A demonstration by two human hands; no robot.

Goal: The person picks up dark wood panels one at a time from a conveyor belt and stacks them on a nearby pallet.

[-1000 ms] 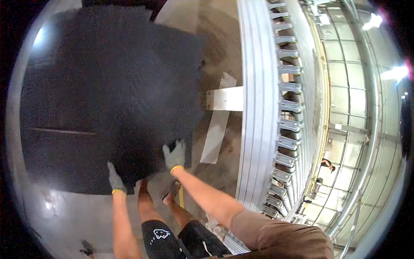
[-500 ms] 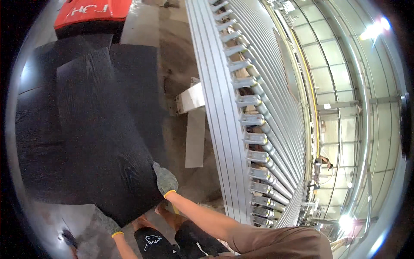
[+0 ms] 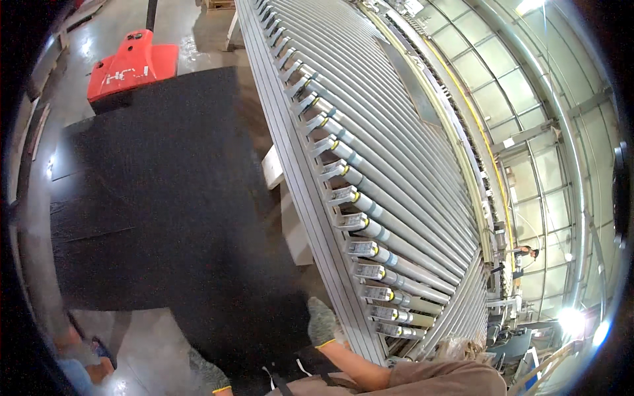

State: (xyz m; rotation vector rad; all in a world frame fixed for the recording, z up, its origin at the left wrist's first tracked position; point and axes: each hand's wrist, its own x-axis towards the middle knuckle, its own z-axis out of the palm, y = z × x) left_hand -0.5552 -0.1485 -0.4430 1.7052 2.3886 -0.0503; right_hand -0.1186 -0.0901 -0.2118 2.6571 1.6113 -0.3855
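A thin black sheet [image 3: 244, 323] reaches from a broad black stack [image 3: 152, 165] on the left to my body. My right hand [image 3: 322, 322], in a grey knitted glove with a yellow cuff, grips its right edge beside the roller conveyor. At its near left edge my left hand [image 3: 210, 373], gloved the same way, holds on low in the view. Its fingers are partly lost against the dark sheet. The boundary between sheet and stack is hard to make out.
A red pallet jack [image 3: 135, 66] stands at the far end of the stack. Along the right runs a conveyor of metal rollers [image 3: 396, 165] with a grey side rail [image 3: 297, 198]. Another person [image 3: 82, 373] shows at the lower left; a distant person [image 3: 526, 254] is at the right.
Both hands and the near end of the black sheet have shifted right and closer to my body. The view has turned, showing more of the pallet jack and a person at lower left.
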